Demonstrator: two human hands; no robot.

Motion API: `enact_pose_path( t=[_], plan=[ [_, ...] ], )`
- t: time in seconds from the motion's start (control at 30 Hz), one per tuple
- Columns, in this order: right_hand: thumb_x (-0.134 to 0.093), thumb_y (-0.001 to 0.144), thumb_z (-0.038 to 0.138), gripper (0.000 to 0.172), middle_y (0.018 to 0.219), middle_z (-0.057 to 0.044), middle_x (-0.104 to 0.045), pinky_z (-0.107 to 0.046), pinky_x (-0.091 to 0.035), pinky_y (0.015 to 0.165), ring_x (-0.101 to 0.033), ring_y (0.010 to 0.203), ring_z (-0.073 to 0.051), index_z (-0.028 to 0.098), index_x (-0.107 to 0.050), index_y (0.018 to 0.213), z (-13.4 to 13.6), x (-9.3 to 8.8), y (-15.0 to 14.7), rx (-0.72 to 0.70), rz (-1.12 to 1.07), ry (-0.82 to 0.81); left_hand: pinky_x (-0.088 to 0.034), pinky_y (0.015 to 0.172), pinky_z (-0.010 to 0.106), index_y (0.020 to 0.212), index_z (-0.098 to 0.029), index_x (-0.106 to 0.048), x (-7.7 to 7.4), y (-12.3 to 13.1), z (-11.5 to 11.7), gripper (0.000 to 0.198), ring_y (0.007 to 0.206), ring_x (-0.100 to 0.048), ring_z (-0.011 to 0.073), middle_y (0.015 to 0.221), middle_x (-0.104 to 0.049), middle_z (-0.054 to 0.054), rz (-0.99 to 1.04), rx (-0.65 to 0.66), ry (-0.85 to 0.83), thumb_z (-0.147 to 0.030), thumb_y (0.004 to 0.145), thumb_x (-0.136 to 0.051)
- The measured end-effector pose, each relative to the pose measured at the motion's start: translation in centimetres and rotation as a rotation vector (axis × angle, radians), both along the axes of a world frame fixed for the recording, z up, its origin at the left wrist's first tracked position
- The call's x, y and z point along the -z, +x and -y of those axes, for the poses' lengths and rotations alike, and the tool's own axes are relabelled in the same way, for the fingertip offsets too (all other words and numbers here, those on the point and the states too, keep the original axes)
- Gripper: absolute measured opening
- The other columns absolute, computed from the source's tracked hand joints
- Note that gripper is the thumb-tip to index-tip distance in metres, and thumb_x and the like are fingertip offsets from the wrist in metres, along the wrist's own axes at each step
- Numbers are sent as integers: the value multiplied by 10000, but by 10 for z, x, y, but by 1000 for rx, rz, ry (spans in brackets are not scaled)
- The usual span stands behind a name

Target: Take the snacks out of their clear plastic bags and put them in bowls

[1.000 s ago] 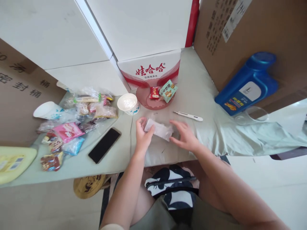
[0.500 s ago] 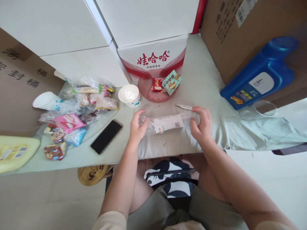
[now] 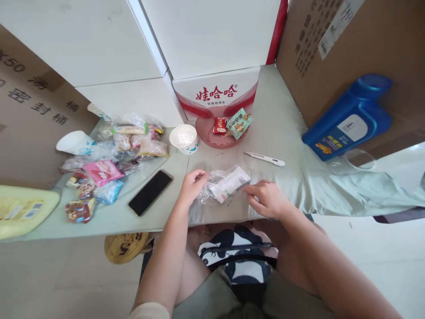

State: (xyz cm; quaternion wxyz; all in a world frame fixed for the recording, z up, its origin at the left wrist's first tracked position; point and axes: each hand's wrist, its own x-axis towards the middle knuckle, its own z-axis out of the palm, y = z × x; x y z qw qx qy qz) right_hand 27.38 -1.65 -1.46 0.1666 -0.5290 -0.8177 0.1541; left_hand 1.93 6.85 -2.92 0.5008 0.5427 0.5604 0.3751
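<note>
1. The person's left hand (image 3: 193, 188) is at the left end of the clear wrapper (image 3: 206, 196), thumb and forefinger pinching the crumpled film.
2. The person's right hand (image 3: 268, 199) is just beside the other end, its fingers bent and drawn close together; whether they grip any film cannot be told.
3. The white packet (image 3: 230, 184) lies between the two hands, slanted, its right end higher in the view — crinkled film shows around its left end. Small red and green print marks its lower left corner.
4. All this is over the pale green cloth (image 3: 229, 212), near its front edge.
5. Beyond the packet, to the right, lies a slim white cutter (image 3: 265, 158), its metal tip pointing left.
6. Behind stands a pinkish see-through dish (image 3: 207, 139) with a red sachet (image 3: 219, 125) and a mint-green sachet (image 3: 239, 123) in it; a patterned paper cup (image 3: 184, 138) stands upright just left of it.
7. A dark-screened phone (image 3: 150, 192) lies left of the left hand, between it and a heap of wrapped snacks (image 3: 141, 144).
8. At the far right, a blue bottle (image 3: 348, 117) leans in view before a cardboard box (image 3: 368, 48) — a clear cup (image 3: 358, 159) lies near its base.
</note>
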Motion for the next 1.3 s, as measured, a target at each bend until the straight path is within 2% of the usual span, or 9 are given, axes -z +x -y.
enact_pose_path(
  t=[0.17,0.27,0.43,0.57,0.73,0.9,1.03,1.17,1.3],
  plan=[
    [-413,1011,394,399,709,-75,-710,-317,-389,581,-641,637,-229,249,-734,825,0,5,-10,225,175,-134,-278,416,183,647,-193,-641,0,3,-2,166,538,-558,118,655,-687,20,23,-67,-95,-337,698,-707],
    [-468,967,234,299,1078,-96,-759,-363,-506,797,-689,954,-257,249,-728,1112,-3,11,-23,121,72,40,-296,416,176,661,-194,-628,-4,6,-1,192,539,-537,104,702,-696,24,86,-43,-150,-360,684,-723],
    [-590,803,128,650,1474,-91,-584,-494,-357,1155,-465,1400,-318,227,-540,1443,-7,24,-40,-48,7,124,-258,388,146,727,-193,-549,-16,23,8,289,521,-514,72,697,-626,-8,549,33,-412,-342,636,-779],
    [-585,828,155,559,1316,-137,-674,-493,-373,1129,-565,1279,-321,202,-584,1386,-15,26,-38,-10,-14,119,-125,334,127,739,-186,-519,-21,32,7,286,457,-437,34,673,-557,-30,745,4,-575,-246,614,-769],
    [-599,847,252,395,1178,-139,-696,-436,-509,952,-649,1087,-291,202,-635,1237,-19,26,-21,37,-257,80,-99,318,134,711,-181,-509,-16,17,-7,192,408,-373,17,622,-513,-46,701,-215,-563,-218,659,-690],
    [-528,927,507,358,1114,-102,-712,-427,-558,895,-691,992,-258,234,-634,1131,-13,31,-2,379,-593,37,-135,342,163,668,-186,-500,-9,5,-10,147,384,-350,21,610,-512,-47,620,-314,-414,-215,665,-644],
    [-447,962,545,411,1107,-123,-706,-472,-545,925,-688,1017,-281,219,-660,1090,-39,2,8,547,-565,329,-131,354,182,632,-182,-532,-11,2,-8,81,393,-342,35,601,-510,-36,578,-289,-328,-192,662,-606],
    [-615,889,447,378,1164,-132,-683,-485,-501,975,-643,1108,-310,204,-651,1176,-112,-61,-3,249,-145,458,-148,369,195,610,-189,-520,-15,-2,-9,105,391,-332,48,576,-493,-37,557,-260,-307,-197,692,-584],
    [-621,832,242,388,1170,-102,-716,-415,-508,921,-663,1055,-290,194,-656,1216,-185,-92,-26,1,214,202,-159,392,202,612,-192,-512,-17,-4,-8,109,391,-314,50,572,-493,-41,566,-241,-303,-203,694,-584]
  ],
)
